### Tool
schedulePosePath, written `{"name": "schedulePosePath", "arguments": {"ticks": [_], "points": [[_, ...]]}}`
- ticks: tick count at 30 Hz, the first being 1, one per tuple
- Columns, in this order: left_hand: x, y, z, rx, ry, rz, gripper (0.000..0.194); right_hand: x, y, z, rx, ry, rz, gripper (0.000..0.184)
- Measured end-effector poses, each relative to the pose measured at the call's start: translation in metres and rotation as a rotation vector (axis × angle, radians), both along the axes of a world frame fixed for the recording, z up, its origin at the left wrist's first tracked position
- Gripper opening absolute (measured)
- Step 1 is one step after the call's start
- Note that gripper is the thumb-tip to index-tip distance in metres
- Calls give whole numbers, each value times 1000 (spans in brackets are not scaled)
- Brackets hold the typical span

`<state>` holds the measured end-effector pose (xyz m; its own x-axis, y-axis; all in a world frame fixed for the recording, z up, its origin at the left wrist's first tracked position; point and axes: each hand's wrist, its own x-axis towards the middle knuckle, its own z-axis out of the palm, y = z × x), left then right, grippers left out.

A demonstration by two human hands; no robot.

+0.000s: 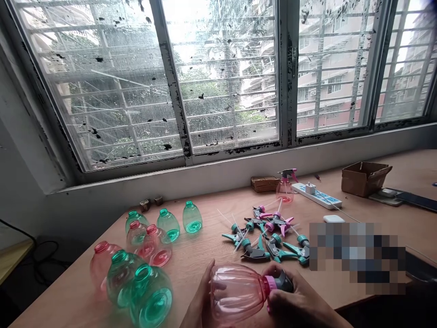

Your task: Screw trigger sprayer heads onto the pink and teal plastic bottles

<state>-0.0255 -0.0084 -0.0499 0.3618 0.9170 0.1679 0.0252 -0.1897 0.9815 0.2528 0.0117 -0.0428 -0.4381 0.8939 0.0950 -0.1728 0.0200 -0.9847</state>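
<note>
A clear pink spray bottle (pixel 237 291) lies on its side in the air near the table's front edge, its neck pointing right. My left hand (pixel 201 298) is wrapped round its base end, with fingers showing through the plastic. At the neck, my right hand (pixel 293 296) grips the grey and pink spray head (pixel 277 283), whose pink collar sits against the bottle's mouth. Whether the collar is fully screwed on I cannot tell. Just beyond my hands lies a pile of loose spray heads (pixel 252 250), teal-grey and pink-grey, several with thin tubes.
Several open green bottles (pixel 193 218) and pink bottles (pixel 160 250) stand at the left. At the back are a pink bottle with its sprayer (pixel 285 189), a power strip (pixel 319 197) and a cardboard box (pixel 363 180). A white case (pixel 333 219) lies right; a blurred patch hides part of the table.
</note>
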Motion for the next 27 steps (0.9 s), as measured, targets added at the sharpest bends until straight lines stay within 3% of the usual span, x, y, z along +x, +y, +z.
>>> {"name": "schedulePosePath", "arguments": {"ticks": [4, 9, 13, 20, 27], "points": [[-3, 0, 1, -10, -5, -15, 129, -3, -1, 1, -21, 37, 11, 45], [-6, -7, 11, 7, 29, 5, 105, -4, -3, 4, 15, 53, 27, 42], [-3, -11, 15, -40, -72, 12, 101, -1, -3, 7, 37, 38, 46, 41], [6, -14, 15, -71, -221, -4, 95, 0, 1, 8, 18, 16, -4, 59], [1, -7, 7, 62, -71, 98, 91, -2, 4, 5, -49, 75, 7, 70]]}}
